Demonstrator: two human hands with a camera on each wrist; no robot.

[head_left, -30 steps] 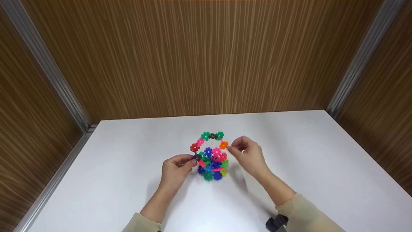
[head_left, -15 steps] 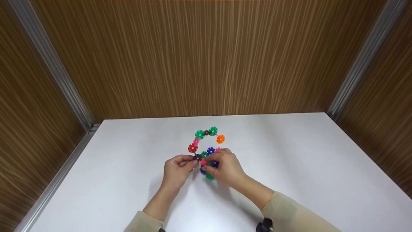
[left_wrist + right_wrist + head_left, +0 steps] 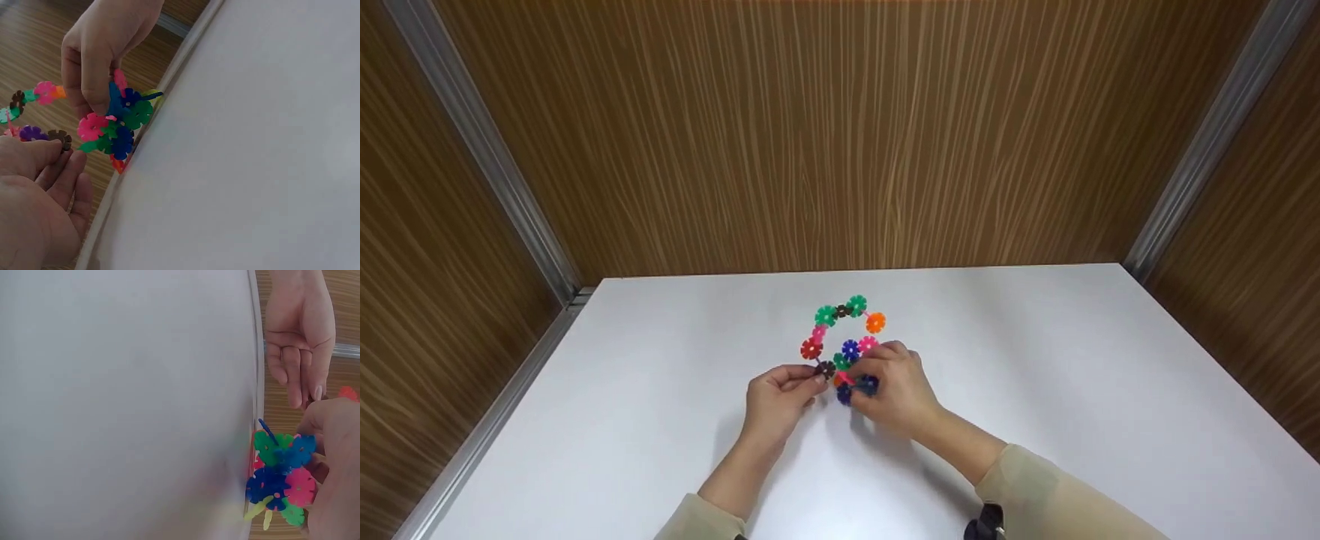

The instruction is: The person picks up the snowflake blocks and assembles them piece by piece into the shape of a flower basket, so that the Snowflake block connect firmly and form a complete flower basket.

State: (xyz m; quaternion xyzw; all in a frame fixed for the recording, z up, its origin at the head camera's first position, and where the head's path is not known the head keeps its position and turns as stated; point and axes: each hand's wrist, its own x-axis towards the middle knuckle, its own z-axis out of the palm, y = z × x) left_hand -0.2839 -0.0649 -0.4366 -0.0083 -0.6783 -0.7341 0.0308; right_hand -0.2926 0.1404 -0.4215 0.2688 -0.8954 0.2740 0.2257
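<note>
From the head view, the right hand [image 3: 894,390] grips the multicoloured plastic snowflake-disc cluster [image 3: 851,367] on the white table [image 3: 1035,375]. The left hand [image 3: 780,394] pinches the brown disc [image 3: 826,369] ending the arched disc chain [image 3: 840,319]. In the wrist views the brown disc [image 3: 59,136] sits just beside the cluster [image 3: 278,472], so this looks like the joining step, and the slots need aligning.

The head view looks down from above. Both wrist views sit close, sharing the toy [image 3: 115,126].

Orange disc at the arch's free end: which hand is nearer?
Right. The right hand grips the cluster just below the orange disc; the left hand pinches the arch's opposite end.
</note>
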